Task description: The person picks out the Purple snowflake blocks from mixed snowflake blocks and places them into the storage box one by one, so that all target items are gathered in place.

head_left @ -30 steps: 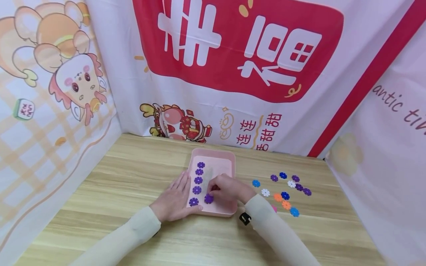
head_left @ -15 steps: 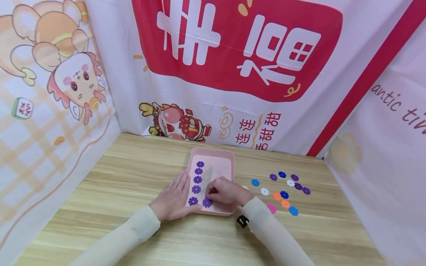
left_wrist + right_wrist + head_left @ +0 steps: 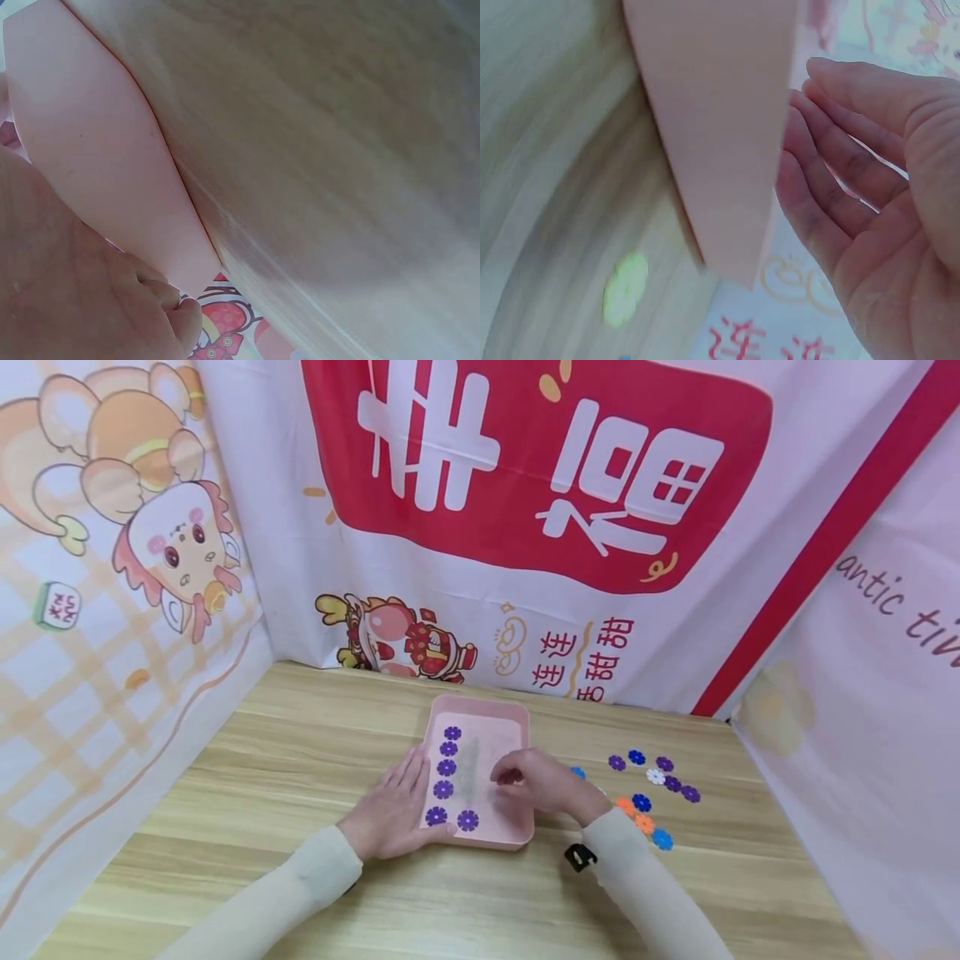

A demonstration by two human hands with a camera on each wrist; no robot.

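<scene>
A shallow pink tray (image 3: 491, 837) lies on the table. Down its left side runs a column of several purple snowflake discs (image 3: 443, 790), and one more purple disc (image 3: 468, 820) lies beside the nearest of them. My left hand (image 3: 392, 810) rests on the tray's left and near rim with its fingers straight; the left wrist view shows the palm (image 3: 71, 277) against the outer wall. Over the tray's right side is my right hand (image 3: 542, 783), its fingers loosely bent. In the right wrist view the same hand (image 3: 877, 187) has nothing between thumb and fingertips.
Loose discs lie to the right of the tray: purple (image 3: 663, 763), dark blue (image 3: 641, 802), white (image 3: 655, 776), orange (image 3: 644, 823) and light blue (image 3: 662, 839). A yellow-green disc (image 3: 625, 289) lies beside the tray wall. Printed cloth walls (image 3: 495, 610) stand behind and at both sides.
My right hand has set down the purple disc in the tray's near part, let go of it and moved right. The left hand has stayed on the rim.
</scene>
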